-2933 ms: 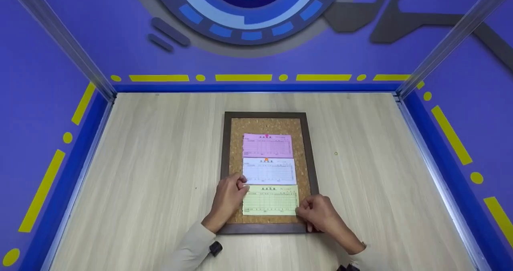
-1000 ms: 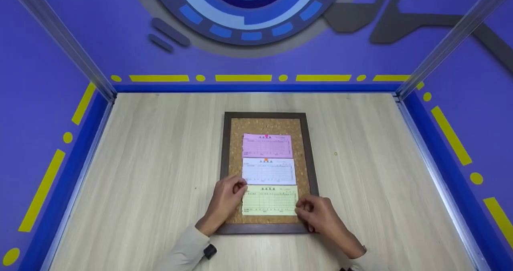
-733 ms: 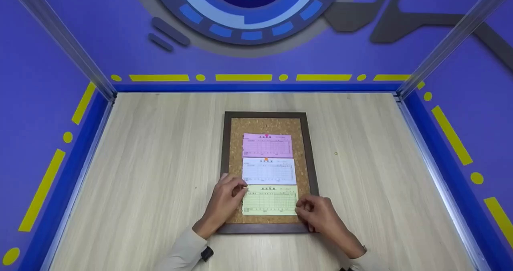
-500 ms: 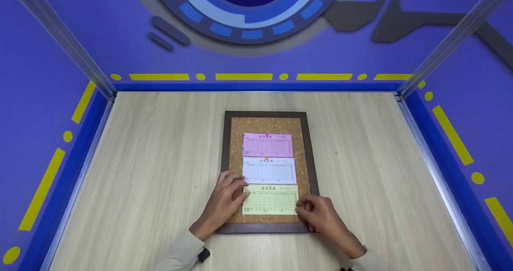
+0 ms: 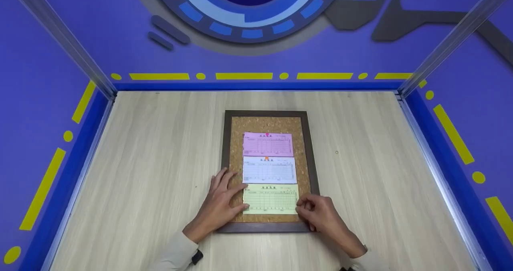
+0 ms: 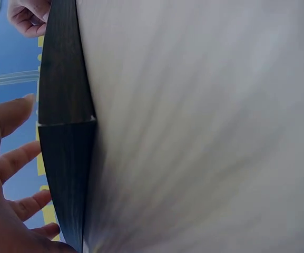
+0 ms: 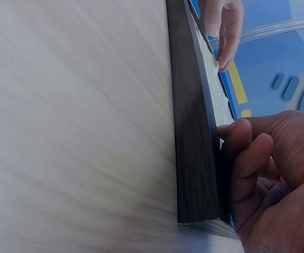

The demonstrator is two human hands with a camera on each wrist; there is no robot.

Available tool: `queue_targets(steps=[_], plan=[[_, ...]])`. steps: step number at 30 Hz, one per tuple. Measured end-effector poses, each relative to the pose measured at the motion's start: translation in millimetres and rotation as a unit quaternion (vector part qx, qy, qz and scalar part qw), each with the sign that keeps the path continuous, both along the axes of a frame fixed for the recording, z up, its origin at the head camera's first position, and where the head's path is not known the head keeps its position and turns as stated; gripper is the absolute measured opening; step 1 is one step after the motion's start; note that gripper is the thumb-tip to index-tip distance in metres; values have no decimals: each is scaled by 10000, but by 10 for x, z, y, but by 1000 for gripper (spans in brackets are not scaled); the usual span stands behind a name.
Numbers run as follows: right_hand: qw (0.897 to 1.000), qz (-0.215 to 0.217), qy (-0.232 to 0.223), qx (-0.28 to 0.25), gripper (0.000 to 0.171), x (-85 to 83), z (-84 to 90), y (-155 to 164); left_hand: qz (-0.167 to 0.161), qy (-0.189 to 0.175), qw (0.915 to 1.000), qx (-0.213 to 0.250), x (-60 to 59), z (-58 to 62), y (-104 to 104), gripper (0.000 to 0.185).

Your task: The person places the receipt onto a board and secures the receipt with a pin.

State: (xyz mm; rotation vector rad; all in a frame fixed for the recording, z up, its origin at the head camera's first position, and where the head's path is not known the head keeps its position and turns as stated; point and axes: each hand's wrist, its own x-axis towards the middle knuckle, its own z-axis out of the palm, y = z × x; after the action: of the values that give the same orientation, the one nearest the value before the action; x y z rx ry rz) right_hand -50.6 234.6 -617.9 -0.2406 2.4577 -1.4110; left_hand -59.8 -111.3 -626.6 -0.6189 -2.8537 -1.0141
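Note:
A framed cork board lies on the table in the head view, bearing three printed paper slips in a column. The pink slip is uppermost, with a pink push pin at its top edge. Below it is the white slip, with an orange push pin. Lowest lies the pale green slip. My left hand is spread, its index finger and thumb touching the green slip's left edge. My right hand has curled fingers and pinches that slip's lower right edge.
A small yellowish round item lies on the wooden table, right of the board. Blue-purple panels stand at the back and both sides. The board's dark frame rises above the tabletop in the right wrist view.
My left hand has opened from a curled pinch at the green slip's upper left corner, and its thumb has slid down the left edge. The right hand stays about where it was.

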Motion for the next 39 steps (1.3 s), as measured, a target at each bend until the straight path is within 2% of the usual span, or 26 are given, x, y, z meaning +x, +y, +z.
queue_targets(steps=[5,12,21,33,39], plan=[[10000,-40,-19,6,11,30,-19,5,-7,-223,9997,-77,21,-16,-24,61],[9999,-107,-56,-13,7,62,-57,9,-75,-237,9995,-203,37,-42,-42,63],[9999,-30,-65,-136,6,73,-82,2,-48,-439,9988,-196,105,-49,-84,64],[9999,-10,50,-154,10,25,-63,17,-124,-439,9986,-270,57,-49,-98,67],[9997,-24,197,-111,9,-4,-79,31,-89,-550,9984,-106,49,-33,-80,66]])
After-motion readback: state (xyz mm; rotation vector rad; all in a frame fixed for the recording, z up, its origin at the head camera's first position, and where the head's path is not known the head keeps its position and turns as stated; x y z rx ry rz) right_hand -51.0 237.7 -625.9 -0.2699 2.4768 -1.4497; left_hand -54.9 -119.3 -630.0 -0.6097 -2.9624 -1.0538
